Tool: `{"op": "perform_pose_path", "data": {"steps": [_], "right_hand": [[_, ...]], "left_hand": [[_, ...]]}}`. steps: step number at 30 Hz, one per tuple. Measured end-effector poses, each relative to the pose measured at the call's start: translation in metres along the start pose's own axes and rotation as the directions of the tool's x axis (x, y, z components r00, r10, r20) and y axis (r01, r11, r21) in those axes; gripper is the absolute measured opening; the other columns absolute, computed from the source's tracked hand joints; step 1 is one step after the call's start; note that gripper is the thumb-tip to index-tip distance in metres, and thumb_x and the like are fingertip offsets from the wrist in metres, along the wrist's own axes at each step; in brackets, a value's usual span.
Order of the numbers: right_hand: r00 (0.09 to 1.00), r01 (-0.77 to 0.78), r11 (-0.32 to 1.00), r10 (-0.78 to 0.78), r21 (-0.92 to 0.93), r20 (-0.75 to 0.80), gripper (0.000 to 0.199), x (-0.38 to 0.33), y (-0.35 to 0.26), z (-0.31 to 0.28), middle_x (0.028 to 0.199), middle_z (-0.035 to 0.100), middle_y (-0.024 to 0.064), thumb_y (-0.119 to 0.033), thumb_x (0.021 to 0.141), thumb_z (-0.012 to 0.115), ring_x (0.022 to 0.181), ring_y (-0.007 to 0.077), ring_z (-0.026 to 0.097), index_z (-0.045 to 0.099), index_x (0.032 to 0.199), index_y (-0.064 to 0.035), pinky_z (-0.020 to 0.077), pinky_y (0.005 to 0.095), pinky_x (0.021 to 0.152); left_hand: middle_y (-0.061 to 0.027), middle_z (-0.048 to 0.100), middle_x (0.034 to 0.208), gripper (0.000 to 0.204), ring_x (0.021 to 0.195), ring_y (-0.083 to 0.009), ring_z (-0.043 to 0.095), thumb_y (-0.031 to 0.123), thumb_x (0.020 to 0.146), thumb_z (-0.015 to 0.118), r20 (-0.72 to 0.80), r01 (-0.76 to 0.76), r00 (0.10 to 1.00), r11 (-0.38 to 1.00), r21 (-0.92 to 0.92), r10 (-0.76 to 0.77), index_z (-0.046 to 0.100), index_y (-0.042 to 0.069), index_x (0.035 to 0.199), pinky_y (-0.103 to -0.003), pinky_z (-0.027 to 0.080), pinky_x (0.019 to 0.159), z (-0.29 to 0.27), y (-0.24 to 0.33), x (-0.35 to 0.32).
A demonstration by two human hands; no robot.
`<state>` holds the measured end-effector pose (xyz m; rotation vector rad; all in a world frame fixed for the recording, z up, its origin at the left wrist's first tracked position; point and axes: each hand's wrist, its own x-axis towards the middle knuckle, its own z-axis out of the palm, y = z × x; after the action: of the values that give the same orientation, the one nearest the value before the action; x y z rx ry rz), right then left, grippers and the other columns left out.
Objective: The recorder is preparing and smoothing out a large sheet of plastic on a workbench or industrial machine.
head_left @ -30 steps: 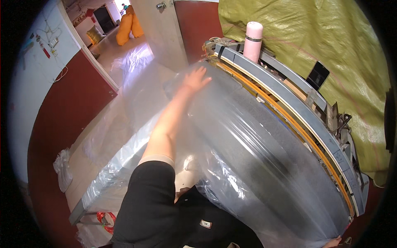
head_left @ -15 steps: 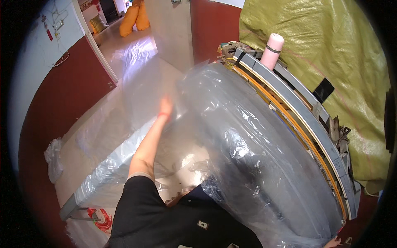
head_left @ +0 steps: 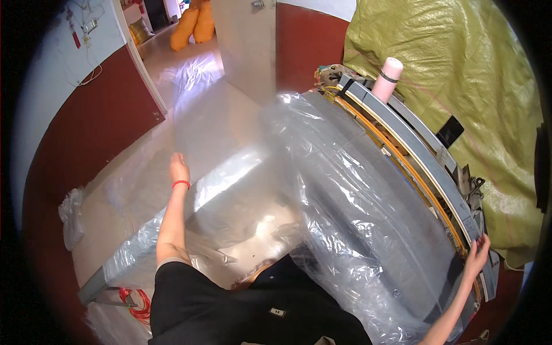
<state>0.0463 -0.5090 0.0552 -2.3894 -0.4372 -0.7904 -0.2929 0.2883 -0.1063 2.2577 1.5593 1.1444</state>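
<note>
Two bare hands work a clear plastic sheet (head_left: pixel 345 218) draped across the frame's centre: the left hand (head_left: pixel 179 168) (red band at the wrist) lies on it at centre left, fingers together, while the right hand (head_left: pixel 477 256) grips the grey machine rail (head_left: pixel 425 167) at lower right, fingers spread.

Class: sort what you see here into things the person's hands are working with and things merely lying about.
In hand:
clear plastic sheet
long grey frame
left hand on the sheet
right hand at the frame's edge

Lying about:
pink bottle
yellow-green tarpaulin
orange sacks
red cord
</note>
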Motion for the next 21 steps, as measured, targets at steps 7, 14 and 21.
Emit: {"op": "perform_pose_path", "data": {"steps": [7,14,21], "right_hand": [[0.765,0.262,0.932,-0.359,0.251,0.535,0.039,-0.018,-0.176,0.104,0.119,0.046,0.0136,-0.01,0.072,0.059,0.112,0.0293,0.043,0.05,0.109,-0.0028,0.0334,0.0361,0.094],[0.563,0.428,0.892,-0.391,0.148,0.728,0.051,-0.046,-0.166,0.15,0.137,0.026,0.0098,-0.021,0.079,0.052,0.128,0.0275,0.021,0.037,0.127,-0.0096,0.0145,0.044,0.103],[0.67,0.394,0.919,-0.264,-0.032,0.694,0.051,-0.032,-0.125,0.152,0.138,0.024,0.0069,-0.025,0.082,0.046,0.129,0.0246,0.019,0.033,0.13,-0.0118,0.0139,0.0446,0.103]], "left_hand": [[-0.0185,0.053,0.108,0.03,0.102,-0.032,0.05,0.009,0.078,0.047,0.387,-0.227,0.87,0.946,-0.233,0.305,0.054,0.002,0.106,-0.038,0.039,0.088,0.094,0.023,-0.058],[-0.0138,0.038,0.128,0.039,0.12,-0.0298,0.033,0.012,0.081,0.048,0.541,-0.523,0.661,0.836,-0.164,0.52,0.043,0.005,0.12,-0.037,0.034,0.095,0.142,0.063,-0.08],[-0.0108,0.058,0.099,0.014,0.094,-0.0288,0.053,0.011,0.079,0.049,0.44,-0.464,0.795,0.886,-0.002,0.417,0.061,0.006,0.084,-0.037,0.045,0.077,0.131,0.008,-0.073]]}}
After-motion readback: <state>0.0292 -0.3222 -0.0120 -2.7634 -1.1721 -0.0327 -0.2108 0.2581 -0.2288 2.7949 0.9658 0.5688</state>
